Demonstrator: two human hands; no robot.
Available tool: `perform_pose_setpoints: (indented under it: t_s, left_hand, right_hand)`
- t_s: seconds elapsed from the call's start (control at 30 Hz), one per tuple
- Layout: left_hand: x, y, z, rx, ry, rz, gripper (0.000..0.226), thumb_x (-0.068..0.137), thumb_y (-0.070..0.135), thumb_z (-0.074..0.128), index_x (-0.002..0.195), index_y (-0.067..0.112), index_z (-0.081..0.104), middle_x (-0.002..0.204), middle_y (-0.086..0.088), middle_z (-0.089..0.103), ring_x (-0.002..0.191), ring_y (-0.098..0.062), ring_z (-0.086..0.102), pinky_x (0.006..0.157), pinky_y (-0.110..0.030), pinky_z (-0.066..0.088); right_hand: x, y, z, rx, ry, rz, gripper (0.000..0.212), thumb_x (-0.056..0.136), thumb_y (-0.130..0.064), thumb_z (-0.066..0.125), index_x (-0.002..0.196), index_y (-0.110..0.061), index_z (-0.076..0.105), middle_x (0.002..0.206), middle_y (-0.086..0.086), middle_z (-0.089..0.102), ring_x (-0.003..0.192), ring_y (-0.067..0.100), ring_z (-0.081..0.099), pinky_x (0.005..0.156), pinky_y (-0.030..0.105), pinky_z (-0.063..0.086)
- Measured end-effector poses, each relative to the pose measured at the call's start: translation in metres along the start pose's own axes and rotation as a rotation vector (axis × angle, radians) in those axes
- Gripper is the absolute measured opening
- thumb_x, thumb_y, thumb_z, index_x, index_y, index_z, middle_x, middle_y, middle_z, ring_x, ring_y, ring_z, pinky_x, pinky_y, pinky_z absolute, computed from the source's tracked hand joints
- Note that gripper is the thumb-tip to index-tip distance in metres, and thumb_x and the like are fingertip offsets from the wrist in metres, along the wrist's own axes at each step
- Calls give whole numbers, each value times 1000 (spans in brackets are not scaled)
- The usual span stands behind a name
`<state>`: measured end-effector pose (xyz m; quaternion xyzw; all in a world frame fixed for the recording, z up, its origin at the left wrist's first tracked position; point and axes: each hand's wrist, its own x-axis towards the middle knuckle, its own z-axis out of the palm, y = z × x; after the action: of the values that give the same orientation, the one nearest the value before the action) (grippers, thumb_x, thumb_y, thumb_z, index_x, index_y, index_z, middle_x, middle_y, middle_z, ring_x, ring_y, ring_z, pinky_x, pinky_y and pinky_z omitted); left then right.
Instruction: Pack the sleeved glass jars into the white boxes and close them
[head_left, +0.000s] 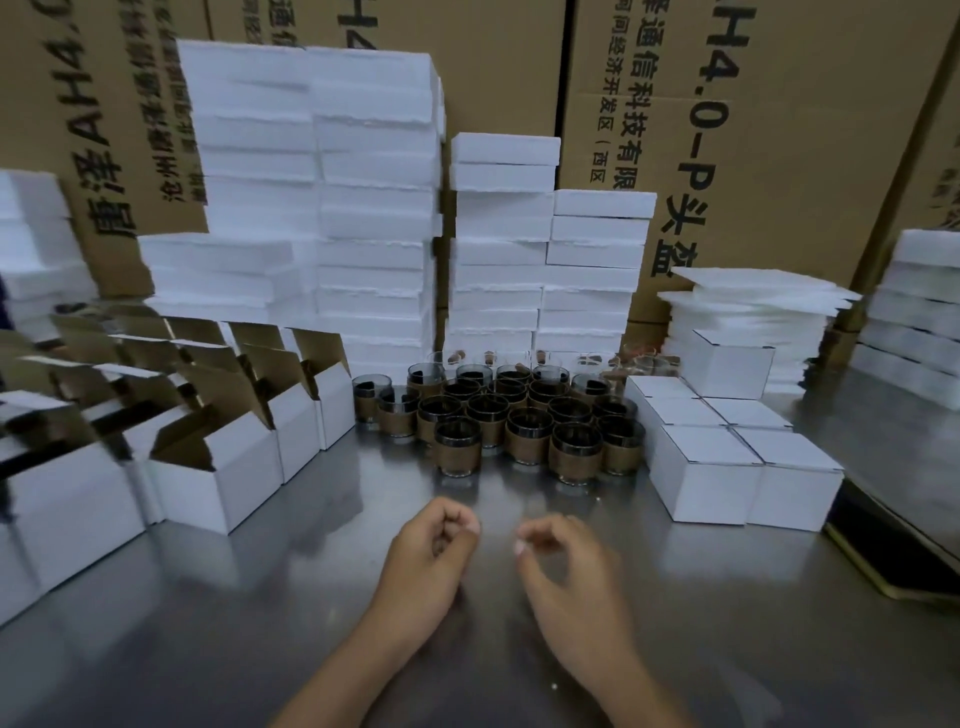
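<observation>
Several glass jars with brown sleeves stand clustered at the middle of the steel table. Open white boxes with raised flaps line the left side. Closed white boxes sit grouped at the right. My left hand hovers over the table in front of the jars, fingers loosely curled, holding nothing. My right hand hovers beside it, fingers also loosely curled and empty. Both hands are apart from the jars and boxes.
Tall stacks of white foam pads rise behind the jars, with more at the right. Brown printed cartons form the back wall. A dark flat object lies at the table's right edge.
</observation>
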<state>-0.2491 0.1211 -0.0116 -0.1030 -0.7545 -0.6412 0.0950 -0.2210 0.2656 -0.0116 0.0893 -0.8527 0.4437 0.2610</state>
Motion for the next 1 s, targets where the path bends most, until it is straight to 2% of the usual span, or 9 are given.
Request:
perform_pose_setpoints:
  t_s: [0.13,0.27,0.33,0.43,0.5,0.6,0.7,0.87,1.0]
  left_hand:
    - [-4,5,-2,48,-8,52,18,88,6,56,75,18,58,66,3,55,64,-15,51,66,-34,45]
    - [-1,7,-18,100,67,95,17,89,7,55,77,18,58,71,2,55,70,-15,52,73,-37,47]
    - [5,7,-31,94,175,99,17,90,7,54,79,18,57,73,1,55,72,-15,52,72,-34,47]
    - [14,6,-54,83,391,99,15,92,9,52,81,20,55,71,2,53,60,-2,48,57,-16,41]
    - [16,2,-67,114,511,83,12,93,14,51,85,22,54,73,4,54,58,0,48,50,-10,37]
    - [15,-3,-82,165,631,40,5,95,17,49,97,21,51,78,7,53,66,-5,49,51,-12,38]
    - [19,-4,-104,229,696,40,19,93,17,52,110,20,44,80,5,51,70,-7,51,56,-20,39]
    - [21,-7,-149,520,682,-5,43,93,19,55,132,13,38,104,-9,54,94,-24,56,78,-37,47]
    - [13,-12,-157,845,534,-107,43,96,22,48,135,5,38,135,-18,39,114,-35,51,89,-41,44]
  right_hand:
    - [-4,5,-7,-98,6,-81,36,77,-4,68,70,-35,51,71,-20,53,77,-8,52,68,5,36]
    - [-1,11,-6,-199,-37,-93,36,80,-9,66,71,-38,47,75,-17,53,84,9,49,72,15,33]
    - [0,15,-5,-236,-70,-134,35,80,-10,66,71,-38,47,74,-18,51,83,9,47,74,13,33]
    - [3,20,-6,-307,-92,-185,25,78,-11,67,74,-32,55,73,-18,50,80,9,47,70,23,35]
    - [4,20,-6,-355,-94,-220,20,76,-10,68,74,-27,58,71,-17,50,77,11,47,67,27,37]
    - [5,20,-6,-390,-116,-240,17,76,-11,69,75,-25,59,70,-16,53,74,13,49,65,32,43]
    - [6,21,-6,-388,-134,-234,15,78,-13,67,76,-26,59,70,-15,54,75,12,48,65,32,43]
    - [7,20,-5,-380,-137,-219,13,79,-13,66,76,-25,60,70,-14,53,78,11,46,66,30,40]
    - [8,20,-4,-366,-131,-195,12,79,-13,65,76,-24,60,70,-14,53,79,11,45,66,29,39]
